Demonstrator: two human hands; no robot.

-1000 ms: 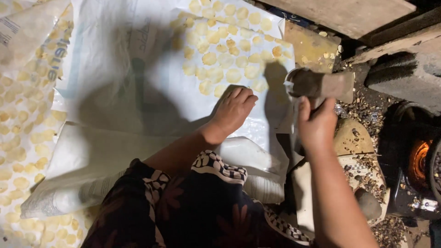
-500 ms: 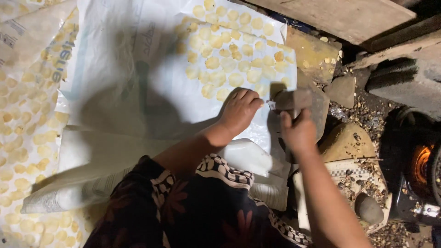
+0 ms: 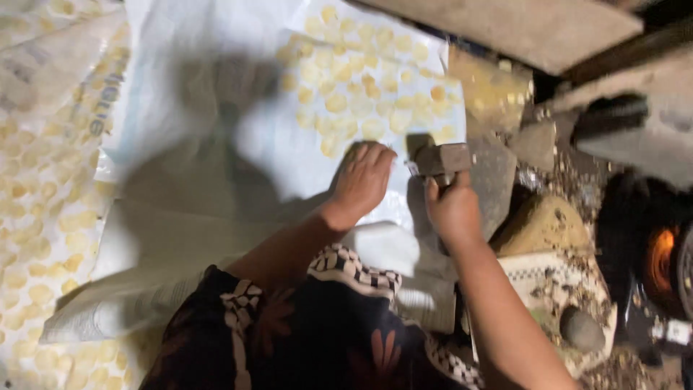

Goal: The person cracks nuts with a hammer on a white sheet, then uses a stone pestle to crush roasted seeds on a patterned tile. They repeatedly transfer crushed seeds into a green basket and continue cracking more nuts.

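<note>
My left hand (image 3: pixel 366 180) lies palm down on a white plastic sheet (image 3: pixel 216 108), fingers pointing at a patch of small yellow round slices (image 3: pixel 368 94) spread over the sheet. My right hand (image 3: pixel 451 209) grips a blocky grey-brown tool (image 3: pixel 442 159), held just right of my left hand at the sheet's right edge. The image is blurred, so I cannot make out whether the block touches the sheet. My dark patterned sleeve and clothing fill the bottom of the view.
More yellow slices (image 3: pixel 36 238) cover a second sheet at the left. Stones (image 3: pixel 538 144) and rubble lie to the right, with a round stone (image 3: pixel 581 330) lower down. A glowing fire (image 3: pixel 660 260) burns at the far right. A wooden plank (image 3: pixel 520 29) runs along the top.
My right hand has brought the block down and leftward, from raised near the rubble to beside my left hand. My left hand has stayed flat on the sheet.
</note>
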